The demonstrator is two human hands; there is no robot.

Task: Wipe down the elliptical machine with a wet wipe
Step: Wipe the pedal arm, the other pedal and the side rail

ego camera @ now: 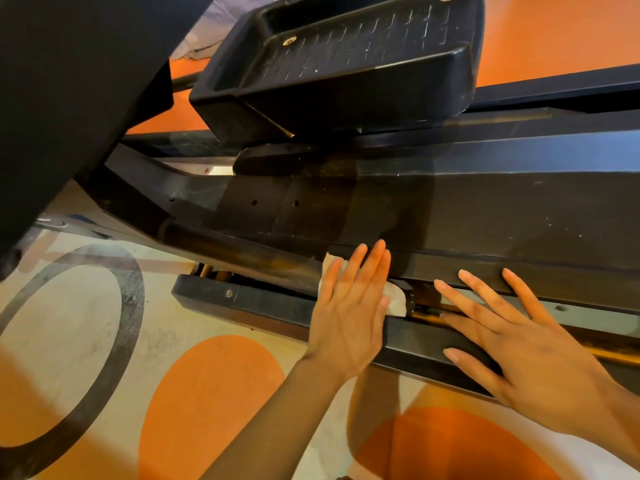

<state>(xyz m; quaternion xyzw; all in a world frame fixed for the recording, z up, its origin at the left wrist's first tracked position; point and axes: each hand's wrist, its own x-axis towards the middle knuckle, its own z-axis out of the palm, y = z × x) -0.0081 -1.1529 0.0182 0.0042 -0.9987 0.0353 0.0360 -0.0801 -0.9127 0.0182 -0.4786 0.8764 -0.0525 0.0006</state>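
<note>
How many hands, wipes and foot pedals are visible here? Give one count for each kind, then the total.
Hands: 2 (left hand, right hand)
Wet wipe: 1, under the left hand
Foot pedal: 1
Total: 4

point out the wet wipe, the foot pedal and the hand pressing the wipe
wet wipe (397, 299): head view, white corner showing right of the fingers
foot pedal (349, 46): head view, ribbed tread surface
left hand (349, 306): head view, back of the hand

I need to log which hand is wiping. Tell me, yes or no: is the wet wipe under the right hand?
No. The wet wipe is pressed under the flat left hand; the right hand rests bare on the black rail.
</note>
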